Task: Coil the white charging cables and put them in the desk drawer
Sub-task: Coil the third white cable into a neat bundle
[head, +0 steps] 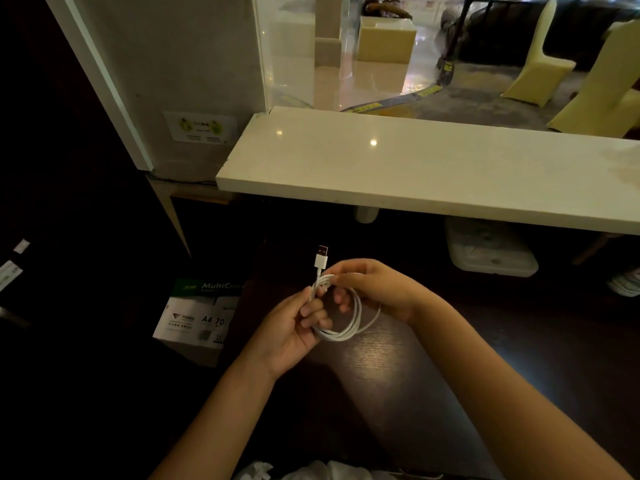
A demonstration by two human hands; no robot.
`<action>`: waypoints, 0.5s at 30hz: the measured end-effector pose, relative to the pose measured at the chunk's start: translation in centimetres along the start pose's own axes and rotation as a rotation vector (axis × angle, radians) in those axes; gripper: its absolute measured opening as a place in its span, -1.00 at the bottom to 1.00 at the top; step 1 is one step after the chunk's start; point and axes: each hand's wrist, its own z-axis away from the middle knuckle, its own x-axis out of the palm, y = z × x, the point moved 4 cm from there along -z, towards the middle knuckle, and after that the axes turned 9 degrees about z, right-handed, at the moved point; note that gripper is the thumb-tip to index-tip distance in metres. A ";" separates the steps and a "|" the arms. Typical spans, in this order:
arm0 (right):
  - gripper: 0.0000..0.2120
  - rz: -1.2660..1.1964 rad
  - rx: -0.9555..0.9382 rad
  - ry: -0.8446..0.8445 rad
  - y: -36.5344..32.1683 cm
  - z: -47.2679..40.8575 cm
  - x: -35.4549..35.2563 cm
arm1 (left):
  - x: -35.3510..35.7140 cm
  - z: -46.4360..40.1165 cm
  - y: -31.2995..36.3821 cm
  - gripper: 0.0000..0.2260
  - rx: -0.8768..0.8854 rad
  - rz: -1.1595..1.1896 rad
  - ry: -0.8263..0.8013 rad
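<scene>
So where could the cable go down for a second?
The white counter looks bare along its whole top, from the pillar to the right edge. The dark desk under both hands shows bare wood too. It is crowded left by the A4 paper box.

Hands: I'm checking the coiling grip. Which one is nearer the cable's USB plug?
The right hand: it pinches the white cable coil just below the USB plug. The left hand holds the loops lower down.
</scene>
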 end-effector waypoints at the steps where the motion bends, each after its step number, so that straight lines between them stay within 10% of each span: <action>1: -0.84 -0.072 -0.019 -0.018 0.3 -0.1 -0.2 | 0.0 0.0 0.1 -0.85 -0.001 -0.028 0.003; 7: -0.66 -0.503 0.109 -0.268 1.3 -0.2 0.0 | -0.7 -0.1 0.4 -0.78 0.041 -0.222 0.100; 15: -0.52 -0.336 0.263 -0.170 1.1 -0.6 -0.4 | -0.9 0.4 -0.5 -0.83 -0.036 -0.175 0.052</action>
